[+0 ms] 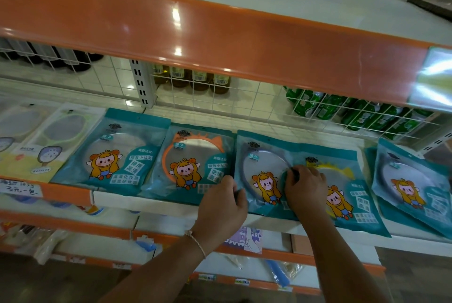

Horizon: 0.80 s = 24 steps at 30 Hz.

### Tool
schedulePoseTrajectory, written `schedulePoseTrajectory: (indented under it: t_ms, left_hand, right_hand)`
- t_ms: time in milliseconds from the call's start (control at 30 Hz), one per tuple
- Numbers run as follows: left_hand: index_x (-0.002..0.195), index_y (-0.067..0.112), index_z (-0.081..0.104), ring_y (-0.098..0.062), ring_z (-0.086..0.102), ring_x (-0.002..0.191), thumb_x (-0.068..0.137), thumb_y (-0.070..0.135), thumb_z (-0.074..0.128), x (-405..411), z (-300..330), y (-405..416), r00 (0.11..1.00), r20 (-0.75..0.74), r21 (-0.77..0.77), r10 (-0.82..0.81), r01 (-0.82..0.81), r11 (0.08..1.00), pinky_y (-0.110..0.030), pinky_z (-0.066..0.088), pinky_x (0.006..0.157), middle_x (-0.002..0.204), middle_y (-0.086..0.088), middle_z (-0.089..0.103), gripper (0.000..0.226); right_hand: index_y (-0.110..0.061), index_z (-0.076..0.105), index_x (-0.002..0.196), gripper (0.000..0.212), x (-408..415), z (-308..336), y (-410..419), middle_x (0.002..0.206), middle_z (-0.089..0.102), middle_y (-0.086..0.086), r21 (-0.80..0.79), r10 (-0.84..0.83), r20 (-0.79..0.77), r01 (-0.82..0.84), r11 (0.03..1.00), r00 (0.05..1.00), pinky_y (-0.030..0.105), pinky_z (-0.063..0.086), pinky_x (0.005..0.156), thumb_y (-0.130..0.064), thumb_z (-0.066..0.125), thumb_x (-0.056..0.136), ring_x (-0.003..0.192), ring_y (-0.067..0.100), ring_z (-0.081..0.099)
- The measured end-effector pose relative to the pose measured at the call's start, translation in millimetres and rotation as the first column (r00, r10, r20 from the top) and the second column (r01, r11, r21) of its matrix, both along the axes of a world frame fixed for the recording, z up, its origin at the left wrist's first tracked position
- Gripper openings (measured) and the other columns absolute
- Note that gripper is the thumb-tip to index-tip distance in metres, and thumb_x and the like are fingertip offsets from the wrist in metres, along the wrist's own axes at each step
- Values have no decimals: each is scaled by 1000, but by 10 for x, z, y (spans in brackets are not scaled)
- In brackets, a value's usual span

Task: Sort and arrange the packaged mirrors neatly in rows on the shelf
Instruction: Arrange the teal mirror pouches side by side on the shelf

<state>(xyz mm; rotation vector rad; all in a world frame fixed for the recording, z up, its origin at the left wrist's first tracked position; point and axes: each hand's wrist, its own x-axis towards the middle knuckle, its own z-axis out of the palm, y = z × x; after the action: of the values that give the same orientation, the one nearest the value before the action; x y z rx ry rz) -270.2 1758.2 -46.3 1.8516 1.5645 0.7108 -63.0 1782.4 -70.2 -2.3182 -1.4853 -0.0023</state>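
Several teal packaged mirrors lie in a row on the white shelf. From the left: a grey-rimmed pack, an orange-rimmed pack, a dark-rimmed pack, a yellow-rimmed pack and a tilted pack at the far right. My left hand grips the left edge of the dark-rimmed pack, fingers curled. My right hand pinches that pack's right edge, where it overlaps the yellow-rimmed pack.
Pale hand-mirror packs lie at the shelf's left end. A white wire grid backs the shelf, with bottles and green cans behind it. An orange shelf lip overhangs above. Lower shelves hold small goods.
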Motion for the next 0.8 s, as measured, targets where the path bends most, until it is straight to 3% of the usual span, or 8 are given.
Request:
schedulePoseTrajectory:
  t_ms: [133, 233, 333, 433, 500, 667, 733, 800]
  left_hand:
    - [91, 19, 45, -7, 54, 64, 94, 19, 56, -23, 48, 0, 999, -10, -86, 54, -54, 995, -15, 40, 50, 75, 4, 56, 11]
    - [121, 18, 41, -12, 64, 81, 97, 27, 53, -22, 80, -42, 955, -297, 9, 2, 1, 1000, -20, 51, 64, 92, 2, 66, 28]
    - [139, 16, 33, -20, 68, 98, 97, 25, 54, 29, 98, -102, 827, -558, 14, -68, 92, 996, -33, 56, 79, 113, -5, 68, 47]
    - [134, 17, 41, -20, 68, 97, 98, 27, 52, 7, 129, -75, 758, -643, 27, -109, 165, 986, -34, 55, 80, 111, -4, 68, 38]
    - [121, 19, 52, -18, 65, 96, 99, 34, 48, -42, 143, -32, 781, -617, 100, -95, 198, 975, -31, 51, 80, 105, 0, 68, 27]
    - [106, 20, 60, -22, 50, 112, 92, 52, 43, -183, 0, 136, 857, -499, 308, -132, 318, 897, -36, 40, 100, 108, -1, 57, 39]
    - [130, 18, 55, -30, 36, 137, 93, 57, 32, -216, -57, 232, 808, -553, 259, -203, 398, 880, -45, 29, 115, 140, -6, 49, 58]
    - [152, 19, 27, -28, 1, 150, 94, 63, 14, -243, -89, 313, 740, -619, 158, -264, 447, 880, -48, 6, 121, 162, -8, 11, 74]
  right_hand:
    - [-7, 67, 104, 27, -13, -3, -9, 98, 65, 15, 0, 4, 4, -4, 1000, 1000, 39, 44, 79, -29, 52, 97, 93, 32, 53]
    - [-9, 66, 109, 29, -29, 12, -10, 105, 64, 14, -32, -1, 12, 2, 999, 1000, 39, 45, 83, -31, 50, 98, 99, 32, 53]
    - [-9, 65, 112, 30, -39, 29, -20, 106, 64, 14, -30, 4, 6, -4, 1000, 1000, 40, 45, 85, -31, 50, 98, 101, 32, 53]
    - [-9, 65, 110, 30, -44, 36, -29, 105, 64, 14, -26, 6, -1, -6, 1000, 1000, 40, 45, 85, -31, 51, 97, 100, 32, 54]
    - [-10, 64, 112, 33, -52, 74, -45, 107, 64, 13, -54, 19, -9, -19, 998, 1000, 40, 43, 89, -35, 49, 97, 101, 30, 54]
    - [-20, 50, 137, 61, -183, 206, -194, 141, 51, 8, -164, 144, 14, -140, 977, 989, 46, 31, 111, -61, 36, 94, 131, 30, 43]
    - [-23, 41, 143, 78, -284, 182, -248, 150, 41, 7, -188, 243, 37, -232, 954, 969, 49, 23, 116, -74, 19, 88, 140, 29, 34]
    - [-26, 33, 148, 91, -345, 100, -269, 157, 29, 8, -241, 317, 60, -295, 925, 946, 49, 15, 120, -83, 6, 82, 147, 29, 20]
